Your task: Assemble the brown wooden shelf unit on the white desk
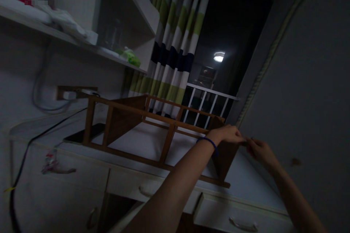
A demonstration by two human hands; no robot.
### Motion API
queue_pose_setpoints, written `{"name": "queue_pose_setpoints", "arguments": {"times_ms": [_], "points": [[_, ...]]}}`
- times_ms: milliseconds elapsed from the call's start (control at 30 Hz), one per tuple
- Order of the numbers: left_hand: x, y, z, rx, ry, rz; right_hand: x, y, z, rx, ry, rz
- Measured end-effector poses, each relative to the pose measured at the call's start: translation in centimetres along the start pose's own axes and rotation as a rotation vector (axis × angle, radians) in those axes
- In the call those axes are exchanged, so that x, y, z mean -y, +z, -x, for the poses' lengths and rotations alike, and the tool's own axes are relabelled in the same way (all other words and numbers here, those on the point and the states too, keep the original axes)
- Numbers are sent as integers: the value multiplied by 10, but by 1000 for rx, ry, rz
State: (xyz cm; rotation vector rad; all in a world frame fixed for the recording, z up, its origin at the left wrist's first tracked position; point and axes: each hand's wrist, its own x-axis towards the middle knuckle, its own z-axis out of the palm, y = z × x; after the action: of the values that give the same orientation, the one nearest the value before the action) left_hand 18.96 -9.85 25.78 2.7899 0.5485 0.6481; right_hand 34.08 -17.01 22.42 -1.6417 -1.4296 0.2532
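Observation:
A brown wooden rack (165,142) lies on its side along the white desk top (257,182). Both my hands meet at its right end, beside the end panel (226,156). My left hand (228,133), with a blue beaded bracelet (207,139) on the wrist, has its fingers closed near the panel's upper edge. Just right of it, my right hand (258,150) is closed in a pinch, its fingertips close to those of the left. Whatever lies between the fingertips is too small and dark to make out.
A dark phone-like slab (85,133) rests by the rack's left end. A black cable (41,134) hangs over the desk's left side. One drawer (240,213) sticks out below. Overhead is a white shelf (68,36); a striped curtain (175,54) hangs behind. The wall (308,116) stands close on the right.

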Motion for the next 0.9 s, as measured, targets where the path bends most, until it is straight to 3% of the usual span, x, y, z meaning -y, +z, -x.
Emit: {"name": "queue_pose_setpoints", "arguments": {"times_ms": [233,567,900], "points": [[5,5,-4,-33,74,-23,-11,-1,9,-18,79,-92],[8,7,-7,-94,85,-45,-21,16,20,-171,76,-174],[5,6,-8,-127,85,-53,-31,39,22,-334,29,-26]]}}
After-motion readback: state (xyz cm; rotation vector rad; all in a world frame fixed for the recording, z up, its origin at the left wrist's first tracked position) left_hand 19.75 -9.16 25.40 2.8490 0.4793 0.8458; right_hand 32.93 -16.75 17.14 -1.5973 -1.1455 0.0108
